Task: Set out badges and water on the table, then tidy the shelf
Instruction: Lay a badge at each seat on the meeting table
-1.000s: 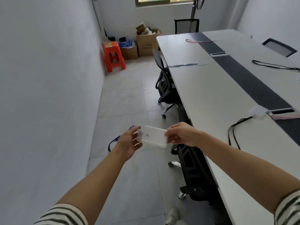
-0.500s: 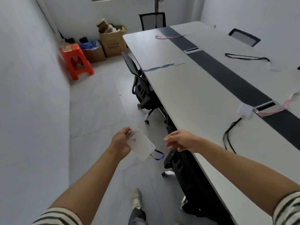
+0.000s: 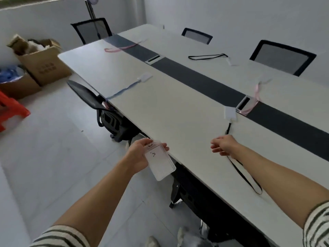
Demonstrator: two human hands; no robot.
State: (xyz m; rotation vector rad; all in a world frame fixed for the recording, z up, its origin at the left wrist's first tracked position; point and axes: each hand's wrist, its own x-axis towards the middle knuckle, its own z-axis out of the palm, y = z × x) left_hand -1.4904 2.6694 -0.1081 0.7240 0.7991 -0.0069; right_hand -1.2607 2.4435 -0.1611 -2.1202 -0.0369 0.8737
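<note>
Head view: badge (image 3: 161,164) in left hand (image 3: 138,154).

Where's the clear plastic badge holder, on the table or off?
Off: the left hand grips the clear plastic badge holder above the floor, beside the long white table's edge.

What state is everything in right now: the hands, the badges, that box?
left hand: holds the clear badge by its top.
clear badge: held off the table, tilted.
right hand: loosely curled, holding nothing.
black-lanyard badge: lying flat on the table.
blue-lanyard badge: lying flat on the table.
cardboard box: open, flaps up.
</note>
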